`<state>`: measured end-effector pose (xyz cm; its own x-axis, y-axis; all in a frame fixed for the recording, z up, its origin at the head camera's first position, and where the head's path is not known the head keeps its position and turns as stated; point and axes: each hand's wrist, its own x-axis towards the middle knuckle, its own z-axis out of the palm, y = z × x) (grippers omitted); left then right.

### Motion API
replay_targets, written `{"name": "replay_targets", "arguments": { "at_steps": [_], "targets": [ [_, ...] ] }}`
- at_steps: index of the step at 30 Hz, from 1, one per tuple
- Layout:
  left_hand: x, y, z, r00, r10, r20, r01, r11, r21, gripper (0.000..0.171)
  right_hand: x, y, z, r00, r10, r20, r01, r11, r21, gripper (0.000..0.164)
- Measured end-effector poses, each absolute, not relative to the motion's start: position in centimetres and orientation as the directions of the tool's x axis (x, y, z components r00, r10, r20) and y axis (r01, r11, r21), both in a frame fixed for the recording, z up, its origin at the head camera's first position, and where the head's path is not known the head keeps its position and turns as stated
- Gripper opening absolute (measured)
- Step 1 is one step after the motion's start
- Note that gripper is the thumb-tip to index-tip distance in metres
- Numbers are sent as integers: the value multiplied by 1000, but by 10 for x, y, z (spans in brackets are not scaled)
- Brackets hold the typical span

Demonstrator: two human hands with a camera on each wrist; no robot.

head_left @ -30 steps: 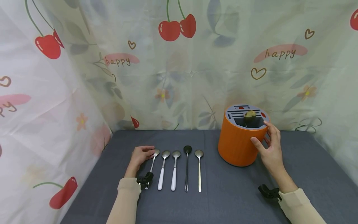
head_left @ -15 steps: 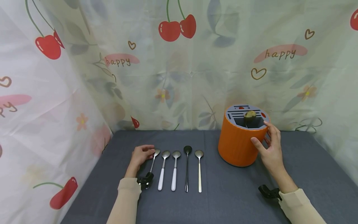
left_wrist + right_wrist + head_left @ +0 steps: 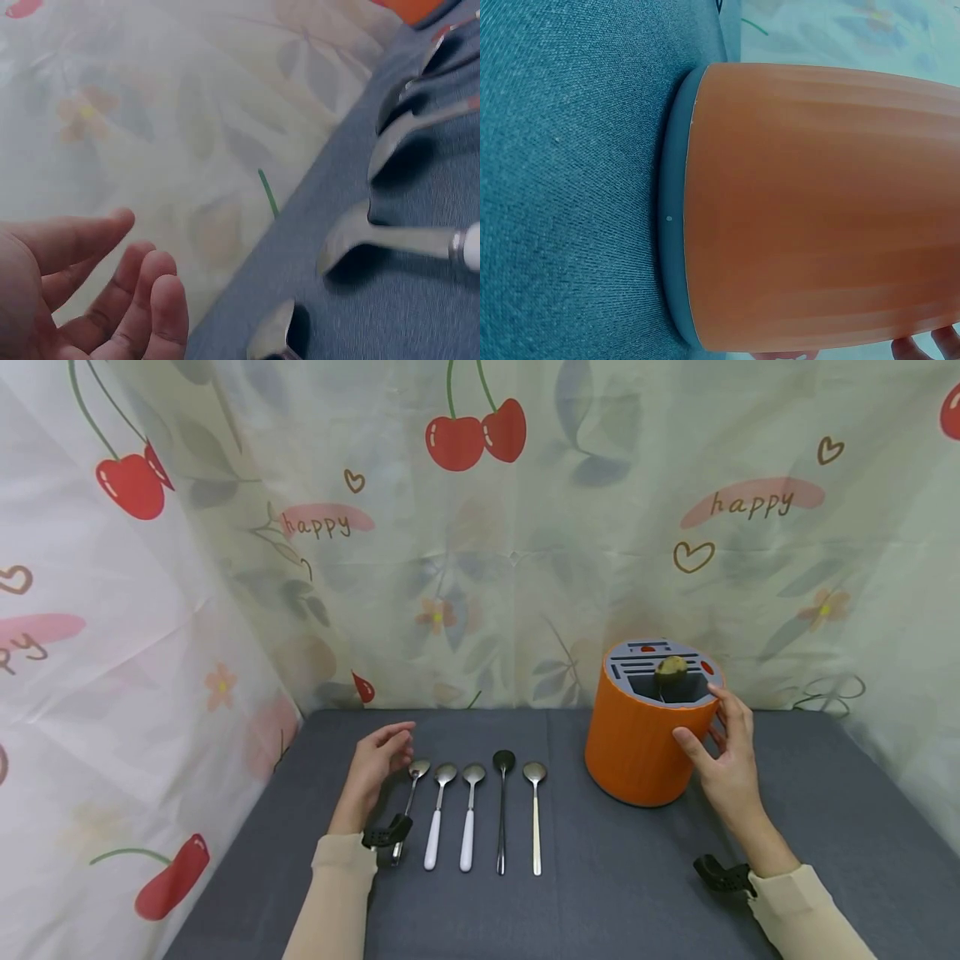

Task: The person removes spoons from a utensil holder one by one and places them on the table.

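Note:
My left hand (image 3: 381, 764) is just beyond the bowl of the leftmost silver spoon (image 3: 418, 768), fingers loosely bent and holding nothing. In the left wrist view those fingers (image 3: 166, 304) are apart from the spoon bowls. The wrist camera covers part of that spoon's handle. To its right lie two white-handled spoons (image 3: 432, 837), a black spoon (image 3: 502, 810) and a silver spoon with a pale handle (image 3: 536, 818). My right hand (image 3: 729, 768) holds an upright orange knife block (image 3: 633, 752), thumb at the front and fingers around its right side. A spoon (image 3: 671, 670) stands bowl-up in its large compartment.
Narrow slots and red-rimmed openings mark the block's grey top (image 3: 633, 651). A dark grey cloth (image 3: 600, 893) covers the table. Behind and at the left hangs a printed curtain (image 3: 510, 568), meeting the table's back edge.
My left hand has let go of the leftmost spoon's bowl and moved up and back from it; the spoon stays on the table. The right hand and the block have not moved.

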<state>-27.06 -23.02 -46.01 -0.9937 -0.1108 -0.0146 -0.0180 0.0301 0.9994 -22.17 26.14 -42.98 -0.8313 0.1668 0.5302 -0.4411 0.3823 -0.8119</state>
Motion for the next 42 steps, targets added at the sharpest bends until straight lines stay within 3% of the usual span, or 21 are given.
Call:
{"name": "replay_targets", "arguments": {
  "at_steps": [12, 20, 42],
  "targets": [
    [-266, -205, -432, -982, -86, 167, 177, -124, 977, 33, -221, 261, -429, -828, 168, 535, -446, 380, -810, 74],
    [-259, -190, -416, -969, 61, 240, 233, -106, 967, 42, -222, 264, -432, -828, 173, 533, -441, 385, -810, 74],
    [-262, -141, -391, -930, 205, 305, 306, -25, 952, 40, -221, 261, -430, -830, 164, 532, -446, 378, -811, 74]
  ]
}}
